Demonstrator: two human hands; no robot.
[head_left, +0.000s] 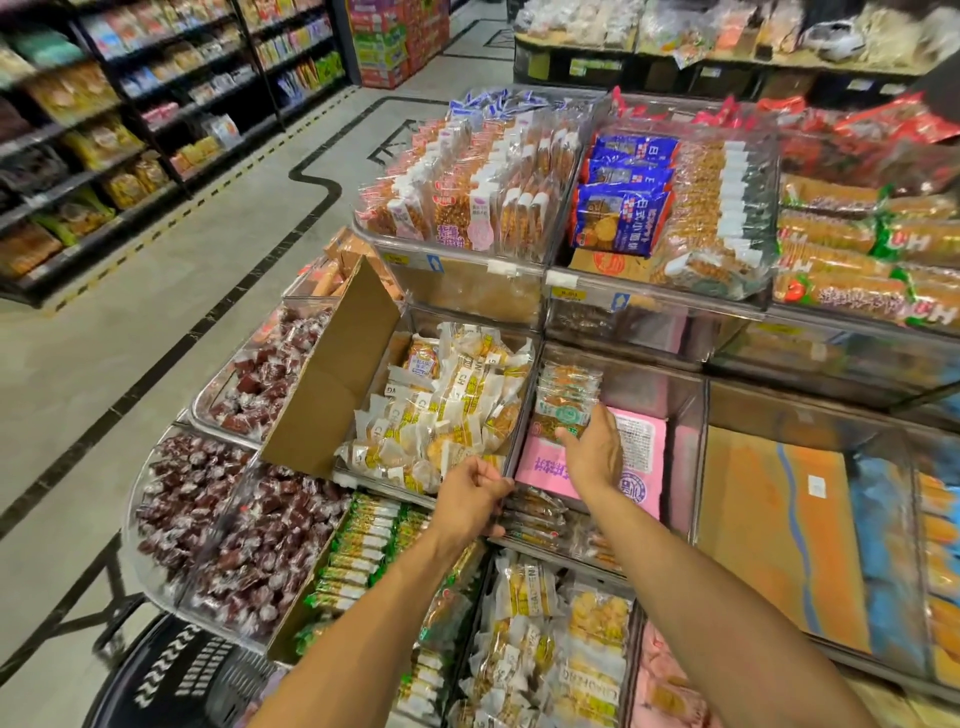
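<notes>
Dark red candies (244, 519), blue biscuit packs (623, 208), black basket (171, 675)

The bin (670, 387) has clear hard plastic walls, glossy, with glare along the rims. The snack packets (569, 395) are sealed in thin transparent film, shiny and crinkled, like the yellow-printed packets (457, 405) next door. A pink sheet (639, 447) on the bin's bottom looks like matt printed card. The box flap (332, 374) is plain brown cardboard, dull and slightly rough. Dark red sweets (249, 514) gleam in clear wrap. The floor (156, 312) is smooth, softly polished tile. The basket (171, 670) is black moulded plastic.
</notes>
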